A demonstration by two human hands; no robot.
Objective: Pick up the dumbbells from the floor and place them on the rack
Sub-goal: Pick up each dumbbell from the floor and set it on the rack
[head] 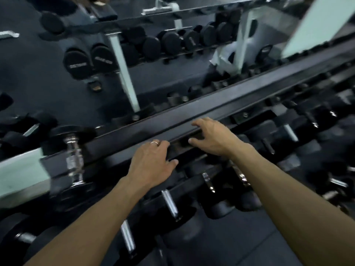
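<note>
Forearms: both reach in from the near edge, bare, angled up toward the rack's top rail.
Left hand (151, 162): palm down on the near edge of the rack (123, 135), a ring (154, 143) on one finger; fingers bend over the rail edge and their tips are hidden, so I cannot tell whether it clasps anything.
Right hand (213, 137): just right of the left and slightly farther, fingers spread and loosely bent over the same rail, thumb pointing left; it holds nothing that shows.
Rack: its black top rail runs as a long diagonal from near left to far right.
Dumbbells on the lower tier (169, 204): a row below the hands, chrome handles showing between black heads; each long axis lies across the rail, pointing from near toward far, tilted a little.
Large dumbbell (74, 160): on the upper tier left of the left hand, chrome handle running near to far, black heads at both ends.
Mirror (57, 83): behind the rack, reflecting more dumbbells and white frame posts.
Floor (240, 242): dark, near right.
</note>
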